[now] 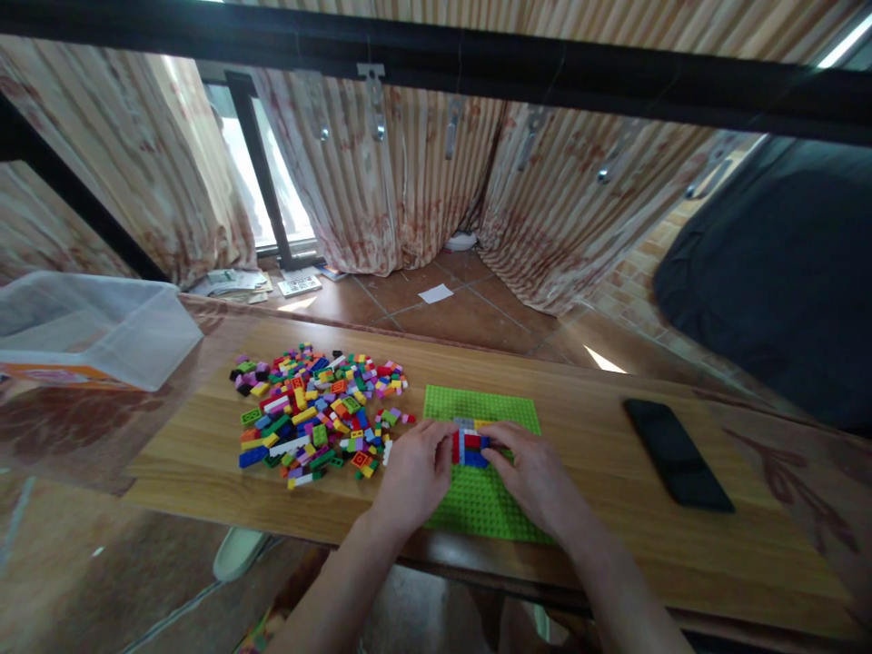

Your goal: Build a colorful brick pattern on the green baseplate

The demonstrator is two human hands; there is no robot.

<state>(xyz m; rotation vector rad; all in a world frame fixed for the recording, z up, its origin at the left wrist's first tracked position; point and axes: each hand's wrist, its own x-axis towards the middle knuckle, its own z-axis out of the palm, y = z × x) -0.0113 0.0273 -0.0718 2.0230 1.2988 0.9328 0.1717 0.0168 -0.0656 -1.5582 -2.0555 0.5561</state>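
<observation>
Over green baseplate (487, 509): left fingers (444, 436), right fingers (500, 434) narrowly parted, clamped on brick build (470, 440).

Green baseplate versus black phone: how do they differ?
The green baseplate is studded, the black phone smooth. The baseplate looks broader; the phone narrower. The baseplate is partly hidden by bricks, the left hand and right hand; the phone lies uncovered. Both lie flat on the wooden table.
</observation>
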